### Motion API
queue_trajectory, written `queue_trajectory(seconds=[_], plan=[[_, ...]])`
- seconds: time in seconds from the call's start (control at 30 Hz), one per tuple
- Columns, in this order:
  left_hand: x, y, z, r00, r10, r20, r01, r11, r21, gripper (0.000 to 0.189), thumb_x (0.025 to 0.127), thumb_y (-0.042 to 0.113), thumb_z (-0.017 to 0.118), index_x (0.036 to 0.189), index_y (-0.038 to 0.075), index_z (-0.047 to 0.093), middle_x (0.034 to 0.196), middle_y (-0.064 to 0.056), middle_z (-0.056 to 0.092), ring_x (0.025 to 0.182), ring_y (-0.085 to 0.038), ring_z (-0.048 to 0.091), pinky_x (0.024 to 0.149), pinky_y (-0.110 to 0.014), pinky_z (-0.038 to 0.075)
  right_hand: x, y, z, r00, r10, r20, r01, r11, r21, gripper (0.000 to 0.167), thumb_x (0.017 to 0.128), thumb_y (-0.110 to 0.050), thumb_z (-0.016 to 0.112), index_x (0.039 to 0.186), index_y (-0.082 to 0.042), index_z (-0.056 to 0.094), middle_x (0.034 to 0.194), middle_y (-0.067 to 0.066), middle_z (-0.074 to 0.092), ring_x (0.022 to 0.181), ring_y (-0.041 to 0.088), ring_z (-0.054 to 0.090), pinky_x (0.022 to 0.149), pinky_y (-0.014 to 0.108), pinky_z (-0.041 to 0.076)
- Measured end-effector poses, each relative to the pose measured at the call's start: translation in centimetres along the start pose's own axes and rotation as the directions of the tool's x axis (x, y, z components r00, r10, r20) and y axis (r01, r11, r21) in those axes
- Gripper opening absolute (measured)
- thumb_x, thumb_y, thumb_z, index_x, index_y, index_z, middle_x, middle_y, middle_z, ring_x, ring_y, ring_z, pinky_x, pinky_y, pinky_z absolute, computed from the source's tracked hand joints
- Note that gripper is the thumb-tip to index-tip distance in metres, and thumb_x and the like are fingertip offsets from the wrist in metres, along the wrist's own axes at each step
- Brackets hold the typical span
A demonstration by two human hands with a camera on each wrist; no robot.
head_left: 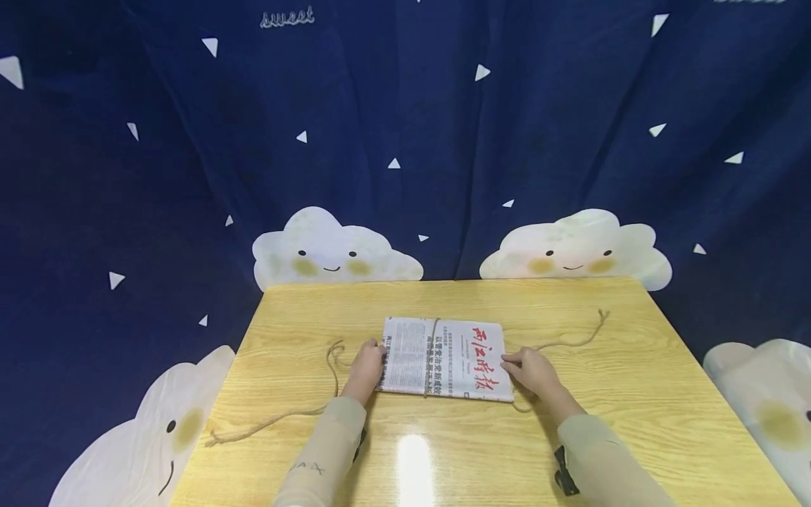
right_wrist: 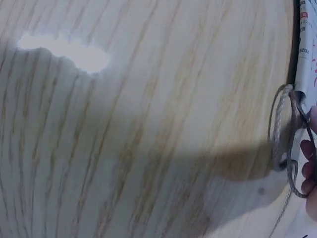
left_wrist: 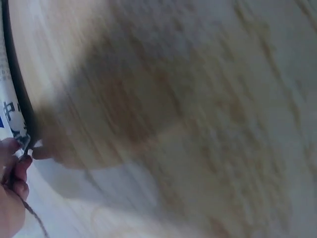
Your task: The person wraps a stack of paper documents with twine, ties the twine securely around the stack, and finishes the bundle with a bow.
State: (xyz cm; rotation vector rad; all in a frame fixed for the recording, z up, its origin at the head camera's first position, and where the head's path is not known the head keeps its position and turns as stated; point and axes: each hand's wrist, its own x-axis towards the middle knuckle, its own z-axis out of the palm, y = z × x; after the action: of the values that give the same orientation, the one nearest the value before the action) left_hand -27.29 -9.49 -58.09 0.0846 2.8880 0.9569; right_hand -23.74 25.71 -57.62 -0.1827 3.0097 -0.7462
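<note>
A folded newspaper (head_left: pixel 446 355) lies in the centre of the frame, a little below the middle height, flat on the wooden bench (head_left: pixel 633 422), with its printed side up and its red title characters toward the right. A thin brown cord (head_left: pixel 433 345) crosses over it from the upper edge to the lower edge. The left hand (head_left: pixel 365 366) is at the left edge of the newspaper, and its fingers are bent and grip this edge. The right hand (head_left: pixel 535 370) is at the right edge; the thumb is on the top and the fingers are curled at the side, so the edge is pinched. The newspaper is therefore between the two hands and touches the fingers of both. In the left wrist view, the paper and the fingers appear only at the left border; in the right wrist view, they are at the right border, with loops of cord beside the fingers. One loose cord end (head_left: pixel 272 420) stretches to the lower left of the head view, and another cord end (head_left: pixel 573 343) goes toward the upper right of the bench. Behind stands a dark blue curtain (head_left: pixel 355 91) with white clouds.
</note>
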Motion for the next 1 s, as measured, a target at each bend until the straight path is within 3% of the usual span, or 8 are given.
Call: queue_trajectory(seconds=[0.1,0.13,0.27,0.47,0.73,0.87,0.93,1.0], plan=[[0.0,-0.3,0.0,0.984,0.175,-0.04,-0.162,0.961,0.226,0.023,0.083,0.0,0.057,0.103,0.001,0.068,0.106,-0.02,0.056,0.096,-0.031,0.057,0.085,-0.039,0.05,0.1,0.0,-0.3,1.0,-0.004,-0.016,0.004,0.999,-0.047,0.024,0.081,-0.025,0.069,0.099,-0.011,0.072,0.08,0.009,0.062,0.055,0.014,0.039,0.045,0.025,0.034],[0.0,-0.4,0.0,0.979,0.194,-0.057,-0.177,0.959,0.221,0.022,0.081,0.0,0.058,0.1,0.001,0.069,0.103,-0.019,0.057,0.092,-0.03,0.057,0.083,-0.038,0.051,0.1,0.0,-0.3,1.0,-0.014,-0.027,0.012,0.996,-0.083,0.023,0.08,-0.026,0.07,0.097,-0.012,0.072,0.079,0.009,0.063,0.055,0.014,0.038,0.045,0.025,0.034],[0.0,-0.6,-0.3,0.977,0.202,-0.069,-0.187,0.966,0.181,0.022,0.077,0.001,0.061,0.096,0.003,0.071,0.1,-0.019,0.057,0.087,-0.029,0.057,0.08,-0.039,0.051,0.4,-0.1,-0.7,0.997,-0.063,-0.044,0.052,0.971,-0.232,0.02,0.076,-0.031,0.072,0.092,-0.018,0.074,0.076,0.007,0.064,0.057,0.016,0.037,0.048,0.027,0.032],[0.2,-0.6,-0.6,0.983,0.18,-0.037,-0.171,0.969,0.18,0.021,0.075,-0.001,0.063,0.095,0.004,0.071,0.112,-0.02,0.056,0.102,-0.035,0.055,0.091,-0.043,0.047,0.6,-0.3,-1.0,0.991,-0.135,-0.003,0.123,0.911,-0.395,0.023,0.076,-0.035,0.071,0.094,-0.021,0.074,0.079,0.003,0.064,0.065,0.017,0.046,0.058,0.03,0.038],[0.0,-0.6,-1.8,0.982,0.189,-0.009,-0.187,0.975,0.117,0.018,0.079,-0.001,0.064,0.096,0.001,0.07,0.109,-0.022,0.059,0.102,-0.035,0.056,0.091,-0.043,0.046,0.6,-0.5,-0.9,0.989,-0.149,-0.005,0.131,0.882,-0.453,0.024,0.076,-0.037,0.07,0.093,-0.021,0.074,0.072,0.002,0.061,0.062,0.017,0.045,0.055,0.029,0.036],[1.2,-2.8,-2.4,0.968,0.249,0.007,-0.249,0.967,0.057,0.014,0.082,-0.002,0.062,0.093,-0.001,0.069,0.091,-0.014,0.064,0.087,-0.028,0.06,0.079,-0.037,0.052,0.6,-0.7,-1.0,0.991,-0.136,0.008,0.124,0.876,-0.466,0.027,0.077,-0.039,0.069,0.094,-0.019,0.074,0.07,0.002,0.059,0.061,0.017,0.046,0.054,0.03,0.036],[1.4,-3.3,-3.2,0.977,0.211,0.011,-0.211,0.974,0.08,0.01,0.083,0.001,0.063,0.09,-0.001,0.07,0.086,-0.01,0.064,0.083,-0.024,0.061,0.075,-0.034,0.052,0.7,-0.7,-1.0,0.992,-0.123,0.012,0.114,0.876,-0.469,0.027,0.077,-0.039,0.068,0.095,-0.02,0.073,0.071,0.002,0.06,0.061,0.017,0.046,0.054,0.03,0.036],[1.2,-3.7,-4.0,0.976,0.213,-0.041,-0.201,0.958,0.204,0.007,0.082,0.005,0.066,0.085,0.0,0.07,0.084,-0.008,0.063,0.082,-0.022,0.058,0.076,-0.031,0.05,0.7,-0.7,-0.9,0.993,-0.115,0.014,0.108,0.875,-0.472,0.029,0.077,-0.04,0.068,0.096,-0.019,0.073,0.072,0.003,0.061,0.061,0.018,0.047,0.054,0.031,0.036]])
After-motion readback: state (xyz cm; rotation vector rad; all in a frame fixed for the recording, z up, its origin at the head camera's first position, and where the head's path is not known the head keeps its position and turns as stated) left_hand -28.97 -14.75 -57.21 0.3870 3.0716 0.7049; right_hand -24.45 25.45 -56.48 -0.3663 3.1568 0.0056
